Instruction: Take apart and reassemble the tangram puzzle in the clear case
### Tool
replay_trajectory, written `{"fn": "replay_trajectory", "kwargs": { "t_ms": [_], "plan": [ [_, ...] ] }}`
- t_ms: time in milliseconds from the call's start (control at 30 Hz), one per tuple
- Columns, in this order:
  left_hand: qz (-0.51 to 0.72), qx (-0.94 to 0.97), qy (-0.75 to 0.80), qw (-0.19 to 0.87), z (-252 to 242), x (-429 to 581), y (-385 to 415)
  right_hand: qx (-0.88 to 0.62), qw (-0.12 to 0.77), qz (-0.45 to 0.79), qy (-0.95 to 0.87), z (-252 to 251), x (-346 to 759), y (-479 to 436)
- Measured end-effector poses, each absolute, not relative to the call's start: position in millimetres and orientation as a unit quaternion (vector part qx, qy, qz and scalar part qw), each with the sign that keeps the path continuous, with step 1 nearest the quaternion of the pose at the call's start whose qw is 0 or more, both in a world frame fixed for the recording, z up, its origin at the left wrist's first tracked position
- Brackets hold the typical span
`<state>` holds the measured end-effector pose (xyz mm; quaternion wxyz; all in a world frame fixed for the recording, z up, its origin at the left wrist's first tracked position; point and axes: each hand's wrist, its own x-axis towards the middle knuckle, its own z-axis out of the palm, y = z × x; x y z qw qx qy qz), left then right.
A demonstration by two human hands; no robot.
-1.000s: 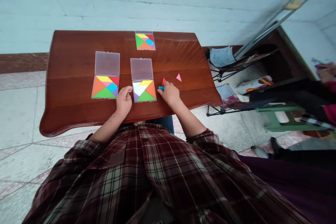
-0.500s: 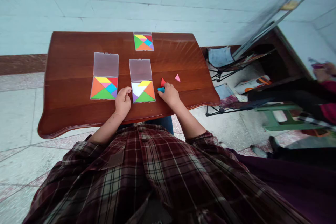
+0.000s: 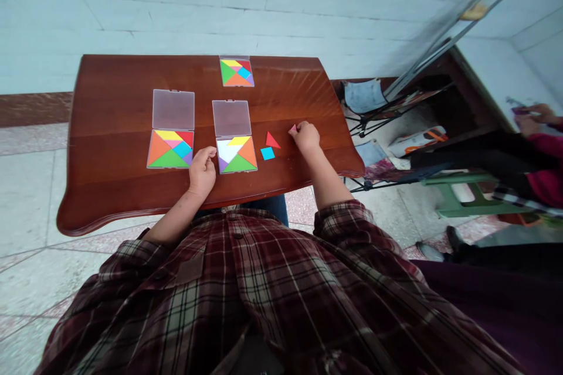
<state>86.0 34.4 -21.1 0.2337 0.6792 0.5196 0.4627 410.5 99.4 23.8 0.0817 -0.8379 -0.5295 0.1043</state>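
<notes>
My right hand (image 3: 308,137) has its fingers closed on a pink triangle tangram piece (image 3: 292,129) at the right of the table. Left of it a red triangle (image 3: 272,140) and a blue square (image 3: 267,153) lie loose on the wood. The middle tangram case (image 3: 231,118) is unfolded; its tray holds yellow, orange, green and purple pieces, with a bare white area (image 3: 224,148) at upper left. My left hand (image 3: 203,173), fingers curled in and nothing seen in them, rests between this case and the left one.
A filled tangram case (image 3: 173,110) lies unfolded on the left, and another filled case (image 3: 236,73) is at the table's back edge. The brown table (image 3: 114,105) stands near a tiled wall. Folding chairs (image 3: 363,95), a green stool (image 3: 461,204) and another person (image 3: 545,158) are at right.
My right hand has left the blue square and red triangle and moved right to the pink triangle. The blue square now lies flat and uncovered. My left hand stays beside the middle case.
</notes>
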Motion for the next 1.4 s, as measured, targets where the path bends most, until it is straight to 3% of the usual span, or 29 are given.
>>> {"fn": "replay_trajectory", "kwargs": {
  "t_ms": [200,400,833,1000,1133,1267,1400],
  "plan": [
    [0.46,0.675,0.524,0.239,-20.7,87.8,33.0,-0.831,0.053,0.142,-0.535,22.8,418.4,110.8],
    [0.459,0.671,0.526,0.249,-21.2,88.0,33.0,-0.841,0.08,0.095,-0.527,27.7,407.1,122.5],
    [0.45,0.669,0.533,0.256,-22.1,88.6,32.7,-0.818,0.014,0.08,-0.57,26.5,398.3,138.9],
    [0.458,0.666,0.528,0.261,-23.0,89.0,32.6,-0.792,0.132,0.134,-0.581,44.6,387.6,126.9],
    [0.455,0.668,0.527,0.264,-21.0,89.7,32.1,-0.714,0.295,0.321,-0.548,52.5,339.3,110.1],
    [0.456,0.661,0.532,0.267,-18.6,90.5,31.7,-0.651,0.31,0.471,-0.508,43.5,286.2,95.1],
    [0.46,0.659,0.53,0.271,-19.2,91.0,32.0,-0.636,0.332,0.499,-0.486,37.1,270.2,88.9]
  ]
}}
